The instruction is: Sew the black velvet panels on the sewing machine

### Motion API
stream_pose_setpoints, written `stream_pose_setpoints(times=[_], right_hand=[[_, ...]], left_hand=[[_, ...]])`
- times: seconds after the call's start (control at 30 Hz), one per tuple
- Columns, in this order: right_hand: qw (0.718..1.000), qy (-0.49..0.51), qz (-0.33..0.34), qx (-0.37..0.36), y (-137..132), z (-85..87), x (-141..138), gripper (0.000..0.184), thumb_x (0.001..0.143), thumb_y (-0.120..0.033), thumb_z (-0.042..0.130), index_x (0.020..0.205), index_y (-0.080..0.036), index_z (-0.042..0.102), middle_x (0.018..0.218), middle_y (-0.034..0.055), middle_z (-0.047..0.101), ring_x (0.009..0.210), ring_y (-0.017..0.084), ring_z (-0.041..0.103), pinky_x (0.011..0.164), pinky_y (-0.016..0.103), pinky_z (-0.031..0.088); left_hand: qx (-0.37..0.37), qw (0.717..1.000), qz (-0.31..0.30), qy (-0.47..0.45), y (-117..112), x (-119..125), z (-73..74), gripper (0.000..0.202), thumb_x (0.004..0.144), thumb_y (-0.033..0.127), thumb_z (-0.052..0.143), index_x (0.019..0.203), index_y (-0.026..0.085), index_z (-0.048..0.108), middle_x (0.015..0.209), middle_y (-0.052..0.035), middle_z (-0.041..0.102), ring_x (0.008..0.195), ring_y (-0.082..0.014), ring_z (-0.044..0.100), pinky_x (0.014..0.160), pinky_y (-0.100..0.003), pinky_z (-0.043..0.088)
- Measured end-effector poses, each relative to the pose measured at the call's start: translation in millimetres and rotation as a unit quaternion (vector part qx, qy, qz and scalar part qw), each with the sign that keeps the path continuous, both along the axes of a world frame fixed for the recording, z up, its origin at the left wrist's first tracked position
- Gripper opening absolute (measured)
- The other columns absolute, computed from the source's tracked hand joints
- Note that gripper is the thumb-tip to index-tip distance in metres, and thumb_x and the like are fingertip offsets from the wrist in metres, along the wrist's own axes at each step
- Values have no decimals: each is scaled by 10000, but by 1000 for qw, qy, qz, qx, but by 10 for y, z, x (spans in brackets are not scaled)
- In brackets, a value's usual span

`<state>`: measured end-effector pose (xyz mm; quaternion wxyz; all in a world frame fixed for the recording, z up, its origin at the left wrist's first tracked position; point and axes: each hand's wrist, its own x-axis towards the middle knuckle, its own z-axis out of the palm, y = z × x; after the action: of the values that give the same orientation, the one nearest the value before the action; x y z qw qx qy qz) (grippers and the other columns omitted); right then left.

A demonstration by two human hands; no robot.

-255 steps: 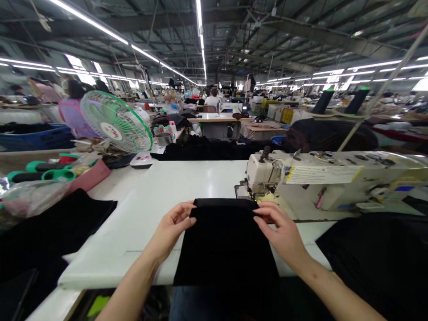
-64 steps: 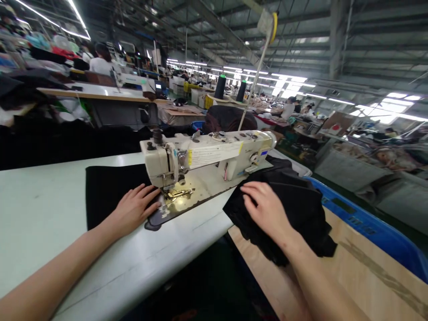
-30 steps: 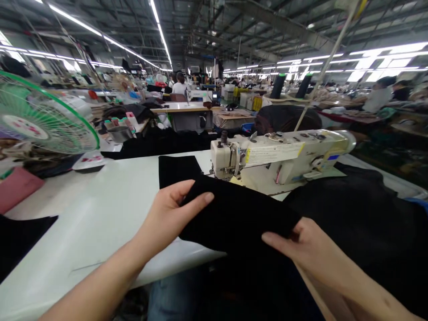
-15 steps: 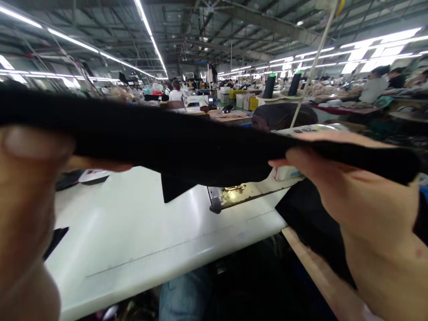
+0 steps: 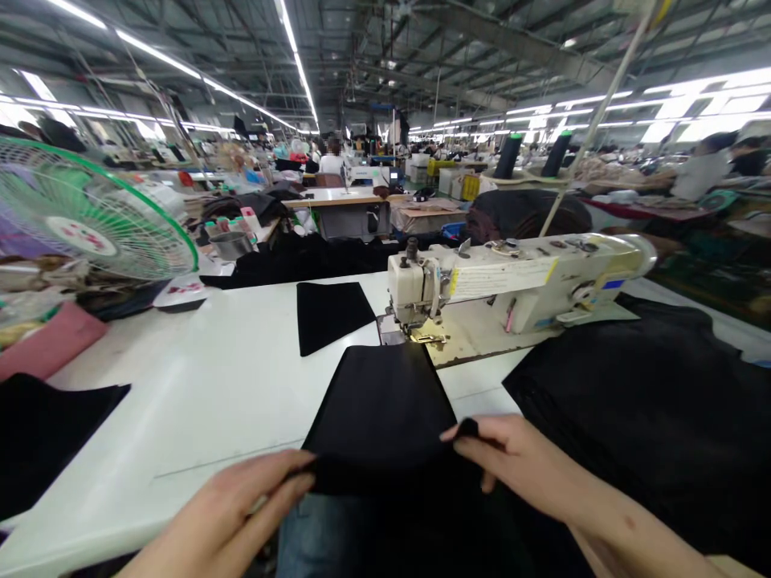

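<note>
A black fabric panel [image 5: 385,401] spans from the sewing machine's needle area down over the table's front edge. My left hand [image 5: 253,498] pinches its near left corner between thumb and fingers. At the near right corner, my right hand [image 5: 511,457] grips the cloth, and a small fold sticks up above the fingers. The far end of the panel lies flat just in front of the white sewing machine [image 5: 506,281]. Another black fabric piece [image 5: 331,313] rests on the white table [image 5: 198,361], left of the machine head.
A pile of black fabric [image 5: 638,401] lies at the right. More black cloth [image 5: 48,441] sits at the left edge. A green fan [image 5: 90,217] stands at the back left, and two dark thread cones [image 5: 509,156] rise behind the machine.
Both hands have come down from close before the camera, still holding the black cloth. The panel now lies across the table, and the sewing machine has come into full view.
</note>
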<state>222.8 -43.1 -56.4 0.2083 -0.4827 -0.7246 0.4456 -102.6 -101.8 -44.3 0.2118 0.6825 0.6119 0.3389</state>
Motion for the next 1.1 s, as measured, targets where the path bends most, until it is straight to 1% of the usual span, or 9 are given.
stream_pose_setpoints(times=[0.07, 0.23, 0.4, 0.6, 0.67, 0.73, 0.83, 0.9, 1.1], right_hand=[[996, -19, -58, 63, 308, -181, -129, 329, 928, -397, 555, 678, -208, 653, 560, -40, 572, 507, 154, 583, 479, 236, 436], [973, -44, -150, 169, 993, -515, -431, 268, 818, -247, 640, 595, -221, 492, 851, 33, 604, 861, 221, 582, 840, 343, 445], [964, -48, -197, 171, 1256, -689, -600, 154, 727, -167, 698, 665, -218, 568, 894, 62, 628, 924, 260, 588, 883, 384, 427], [969, 35, -195, 145, 1160, -701, -591, 29, 730, -219, 656, 749, -223, 635, 820, 33, 670, 817, 236, 628, 812, 375, 487], [971, 81, -181, 137, 1026, -637, -528, 120, 762, -298, 640, 847, -216, 658, 898, 46, 703, 854, 235, 657, 816, 367, 511], [970, 139, -164, 112, 878, -560, -446, 264, 788, -394, 653, 972, -205, 670, 976, 63, 726, 911, 241, 679, 835, 363, 527], [952, 253, -171, 34, 714, -470, -333, 375, 806, -500, 704, 1023, -195, 677, 988, 63, 737, 955, 246, 682, 868, 343, 524], [933, 296, -207, -3, 669, -452, -282, 396, 804, -538, 726, 991, -192, 689, 943, 48, 736, 926, 242, 680, 855, 318, 525], [928, 273, -250, 33, 701, -561, -178, 467, 793, -610, 713, 993, -188, 738, 945, 46, 751, 896, 260, 688, 757, 286, 557]], left_hand=[[-53, 995, -29, 76, 404, -2, 23, 333, 840, 525, 566, 644, 262, 627, 573, 3, 640, 555, -205, 606, 564, -281, 449], [-72, 974, 32, 214, 1349, 135, -182, 278, 888, 350, 506, 640, 230, 475, 717, -35, 592, 706, -228, 599, 672, -314, 421], [-83, 974, 69, 200, 1724, 168, -445, 105, 762, 209, 647, 753, 199, 543, 934, -108, 607, 938, -300, 601, 847, -388, 432], [-87, 990, 76, 79, 1614, 142, -511, 172, 735, 103, 581, 685, 222, 468, 700, -5, 566, 746, -208, 600, 742, -321, 450], [-67, 993, 90, 29, 1462, 151, -478, 81, 794, 163, 550, 775, 220, 494, 732, 4, 594, 728, -184, 608, 709, -298, 463], [-76, 987, 87, -111, 1287, 179, -417, 94, 813, 242, 574, 891, 214, 531, 771, 6, 646, 710, -171, 635, 685, -285, 484], [-108, 906, 54, -406, 1070, 256, -309, 274, 711, 244, 718, 959, 194, 612, 831, -15, 718, 757, -171, 678, 742, -288, 514], [-95, 858, 55, -502, 986, 316, -256, 279, 641, 187, 781, 899, 177, 677, 871, -28, 741, 811, -164, 683, 799, -274, 510], [-27, 849, 95, -520, 890, 420, -190, 228, 705, 332, 821, 868, 184, 764, 937, -45, 756, 874, -173, 679, 848, -271, 509]])
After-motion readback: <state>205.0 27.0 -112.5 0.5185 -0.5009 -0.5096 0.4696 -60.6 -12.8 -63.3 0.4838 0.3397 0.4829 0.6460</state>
